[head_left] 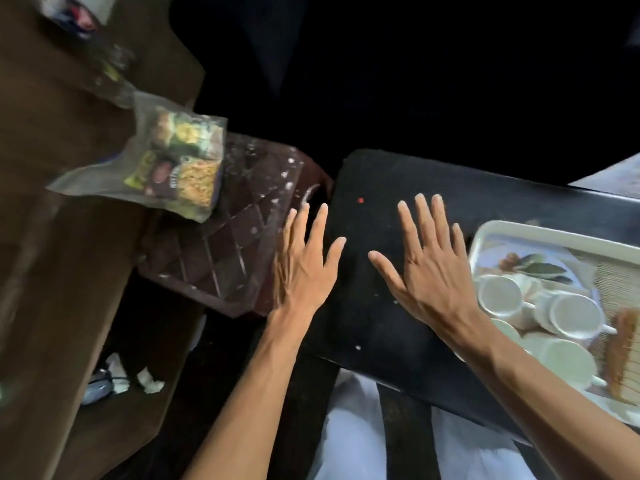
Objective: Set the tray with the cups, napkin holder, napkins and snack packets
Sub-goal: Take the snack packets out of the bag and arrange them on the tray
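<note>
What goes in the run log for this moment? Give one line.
left hand open, empty | right hand open, empty | cups on tray | snack packets off tray, left

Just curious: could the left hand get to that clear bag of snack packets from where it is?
Probably yes. The left hand is open and empty, and the bag of snack packets lies up-left of it on the brown surface, nothing between them.

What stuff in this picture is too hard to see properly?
All in the head view:
- Tray: its right side is cut off by the picture edge.
- Cups: the nearest ones are partly hidden behind the right hand's wrist and arm.
- Snack bag: blurred, so the packet labels cannot be read.
- Top-left clutter: blurred and cut off.
- Top middle: too dark to see anything.
- Floor scraps: too small to identify.
</note>
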Action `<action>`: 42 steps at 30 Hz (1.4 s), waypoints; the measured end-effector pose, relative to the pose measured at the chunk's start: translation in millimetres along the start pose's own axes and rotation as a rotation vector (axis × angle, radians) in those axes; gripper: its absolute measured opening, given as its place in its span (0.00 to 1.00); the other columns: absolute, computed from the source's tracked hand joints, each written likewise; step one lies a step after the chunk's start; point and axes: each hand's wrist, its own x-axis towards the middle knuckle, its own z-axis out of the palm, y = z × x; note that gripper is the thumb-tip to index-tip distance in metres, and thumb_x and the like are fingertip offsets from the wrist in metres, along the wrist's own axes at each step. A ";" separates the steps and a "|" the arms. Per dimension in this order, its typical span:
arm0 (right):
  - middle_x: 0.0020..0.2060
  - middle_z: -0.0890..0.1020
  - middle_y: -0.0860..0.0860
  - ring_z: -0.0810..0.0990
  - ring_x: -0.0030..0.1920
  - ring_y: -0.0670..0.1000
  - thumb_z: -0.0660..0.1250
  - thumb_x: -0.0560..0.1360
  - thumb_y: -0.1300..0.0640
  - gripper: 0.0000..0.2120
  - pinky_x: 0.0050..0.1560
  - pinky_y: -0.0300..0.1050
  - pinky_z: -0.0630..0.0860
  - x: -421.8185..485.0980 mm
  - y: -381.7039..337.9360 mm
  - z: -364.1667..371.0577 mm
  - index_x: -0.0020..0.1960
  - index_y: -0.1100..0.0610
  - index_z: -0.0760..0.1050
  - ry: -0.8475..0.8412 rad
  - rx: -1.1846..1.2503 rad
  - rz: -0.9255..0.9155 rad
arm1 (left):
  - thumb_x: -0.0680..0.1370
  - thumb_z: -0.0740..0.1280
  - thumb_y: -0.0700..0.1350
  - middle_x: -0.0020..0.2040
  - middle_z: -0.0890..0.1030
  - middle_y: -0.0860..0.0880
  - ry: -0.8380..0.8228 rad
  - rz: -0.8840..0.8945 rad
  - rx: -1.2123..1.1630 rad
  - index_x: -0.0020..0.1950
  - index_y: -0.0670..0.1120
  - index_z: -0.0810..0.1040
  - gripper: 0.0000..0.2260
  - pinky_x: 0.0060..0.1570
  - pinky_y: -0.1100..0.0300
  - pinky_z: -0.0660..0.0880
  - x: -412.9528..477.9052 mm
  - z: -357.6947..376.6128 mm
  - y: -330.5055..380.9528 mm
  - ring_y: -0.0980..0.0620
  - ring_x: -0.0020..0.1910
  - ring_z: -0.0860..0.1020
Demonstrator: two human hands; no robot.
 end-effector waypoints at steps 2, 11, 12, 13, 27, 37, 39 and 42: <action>0.81 0.51 0.56 0.43 0.81 0.56 0.46 0.79 0.30 0.40 0.76 0.64 0.57 16.5 -35.8 0.4 0.81 0.56 0.49 -0.006 0.001 -0.040 | 0.84 0.59 0.56 0.82 0.61 0.43 0.047 -0.033 0.028 0.81 0.48 0.62 0.26 0.78 0.44 0.59 5.8 -21.2 -31.3 0.43 0.83 0.56; 0.81 0.43 0.54 0.37 0.80 0.55 0.43 0.78 0.28 0.42 0.78 0.63 0.50 91.3 -188.8 6.3 0.82 0.52 0.42 -0.021 -0.018 -0.227 | 0.84 0.61 0.52 0.77 0.69 0.39 0.312 -0.095 0.166 0.77 0.44 0.70 0.23 0.75 0.43 0.64 51.1 -119.2 -171.1 0.38 0.78 0.67; 0.81 0.44 0.55 0.38 0.80 0.56 0.44 0.78 0.28 0.42 0.78 0.63 0.50 99.3 -203.2 6.9 0.82 0.52 0.42 -0.022 -0.016 -0.246 | 0.84 0.61 0.52 0.77 0.69 0.39 0.329 -0.117 0.170 0.77 0.44 0.70 0.23 0.74 0.42 0.64 56.0 -126.8 -185.4 0.38 0.77 0.67; 0.81 0.45 0.55 0.38 0.80 0.56 0.44 0.78 0.28 0.42 0.78 0.63 0.50 107.4 -217.9 8.0 0.82 0.53 0.43 -0.022 -0.014 -0.265 | 0.84 0.61 0.52 0.77 0.69 0.38 0.349 -0.149 0.169 0.77 0.44 0.70 0.23 0.73 0.41 0.65 60.6 -133.2 -199.7 0.37 0.77 0.67; 0.81 0.46 0.57 0.40 0.80 0.57 0.48 0.80 0.32 0.39 0.77 0.64 0.54 157.0 -304.0 30.4 0.81 0.53 0.42 -0.073 -0.057 -0.399 | 0.82 0.65 0.46 0.76 0.69 0.40 0.732 -0.460 -0.228 0.70 0.44 0.77 0.17 0.67 0.47 0.74 82.2 -136.5 -274.6 0.42 0.73 0.71; 0.59 0.80 0.53 0.80 0.58 0.49 0.64 0.80 0.49 0.19 0.54 0.50 0.80 165.3 -321.1 -0.8 0.66 0.58 0.74 0.017 0.522 -0.215 | 0.78 0.68 0.31 0.57 0.81 0.37 1.073 -0.215 -0.515 0.66 0.36 0.78 0.16 0.52 0.51 0.84 84.1 -143.1 -264.0 0.45 0.55 0.82; 0.42 0.84 0.45 0.82 0.43 0.37 0.66 0.79 0.49 0.11 0.46 0.39 0.81 171.1 -332.7 -17.7 0.52 0.57 0.80 0.015 0.763 -0.095 | 0.80 0.66 0.29 0.57 0.79 0.32 1.061 -0.078 -0.564 0.68 0.36 0.76 0.16 0.52 0.52 0.83 73.3 -146.1 -243.0 0.43 0.57 0.82; 0.33 0.85 0.47 0.85 0.37 0.43 0.68 0.74 0.40 0.17 0.44 0.43 0.83 185.6 -347.3 -46.0 0.40 0.54 0.81 -0.015 0.936 0.082 | 0.79 0.66 0.27 0.62 0.77 0.33 0.967 0.112 -0.546 0.69 0.39 0.73 0.20 0.66 0.59 0.75 61.5 -145.7 -212.6 0.54 0.70 0.74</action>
